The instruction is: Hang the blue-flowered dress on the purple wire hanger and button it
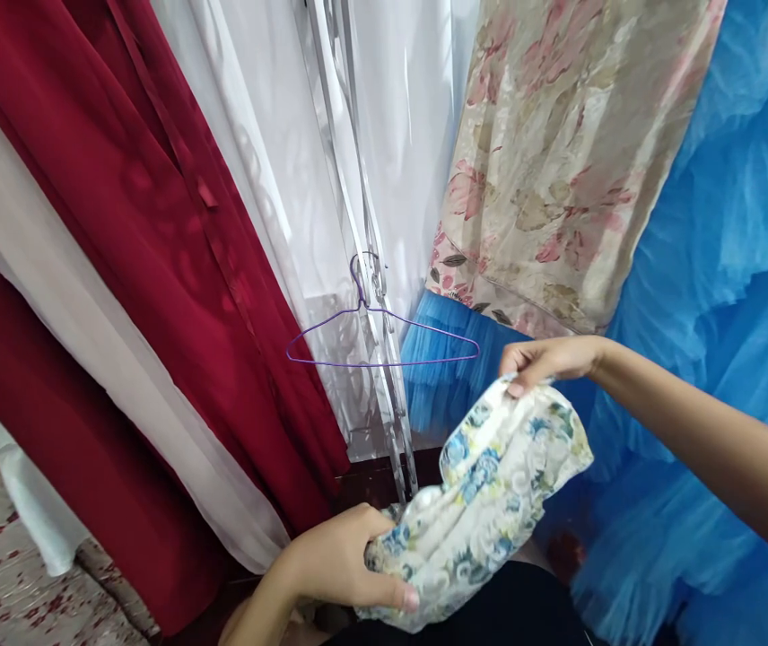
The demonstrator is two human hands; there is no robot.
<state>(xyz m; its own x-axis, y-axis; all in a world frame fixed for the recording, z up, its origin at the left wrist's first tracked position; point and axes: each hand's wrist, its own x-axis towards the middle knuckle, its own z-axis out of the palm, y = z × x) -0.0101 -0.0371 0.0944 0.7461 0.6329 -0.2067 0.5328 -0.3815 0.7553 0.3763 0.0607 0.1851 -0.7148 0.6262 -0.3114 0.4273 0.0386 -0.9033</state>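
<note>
A white garment with blue and yellow flowers (484, 502) is bunched between both my hands, low in the middle of the head view. My left hand (344, 561) grips its lower end, fingers wrapped round the cloth. My right hand (545, 359) pinches its upper edge from above. Just above and behind the garment, a thin purple wire hanger (384, 345) hangs bare from a metal rack (370, 269); neither hand touches it.
Hanging clothes crowd all round: a dark red dress (155, 269) and white sheer cloth (263, 161) on the left, a beige floral dress (559, 161) at upper right, blue tulle (727, 314) on the right. A patterned floor (13, 583) shows lower left.
</note>
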